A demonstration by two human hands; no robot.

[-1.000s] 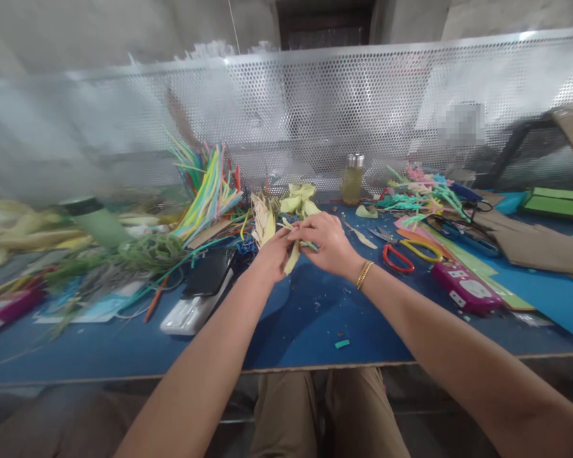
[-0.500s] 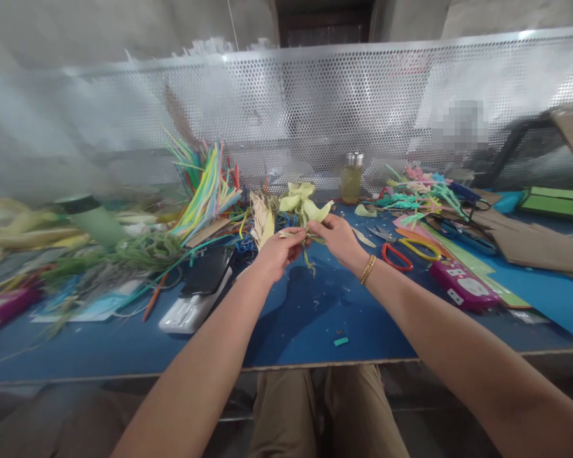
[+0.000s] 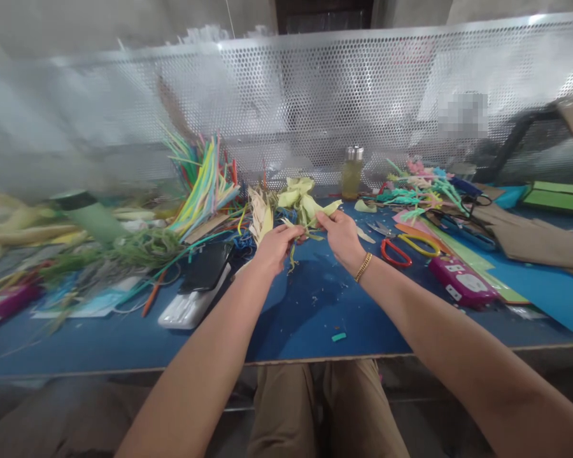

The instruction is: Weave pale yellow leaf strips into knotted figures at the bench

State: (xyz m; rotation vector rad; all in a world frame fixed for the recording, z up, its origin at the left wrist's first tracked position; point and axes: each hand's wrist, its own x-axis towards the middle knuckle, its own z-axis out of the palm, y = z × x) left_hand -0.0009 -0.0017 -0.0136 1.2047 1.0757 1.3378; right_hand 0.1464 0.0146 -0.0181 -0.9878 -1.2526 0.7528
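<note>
Above the middle of the blue table my left hand [image 3: 279, 246] pinches pale green corn husk strips, their ends poking out past the fingers. My right hand [image 3: 340, 234], with a gold bracelet at its wrist, is closed on a pale husk leaf a short way to the right. Between and behind the fingers is a bunch of yellow-green corn husk [image 3: 300, 198]; how it joins the held strips is hard to make out. Drier beige husks [image 3: 260, 217] lie beside my left hand. A thin yellowish strand [image 3: 293, 259] hangs below the hands.
Red-handled scissors [image 3: 395, 253] and yellow-handled scissors [image 3: 419, 247] lie to the right, near a purple box [image 3: 463, 283] and coloured paper. On the left are a black phone [image 3: 206, 268], a green bottle [image 3: 86, 219] and pipe cleaners [image 3: 201, 191]. A glass bottle [image 3: 352, 175] stands behind.
My hands have moved slightly apart, the right one shifting right with its husk leaf. The strips between them look more drawn out. The view has tilted slightly.
</note>
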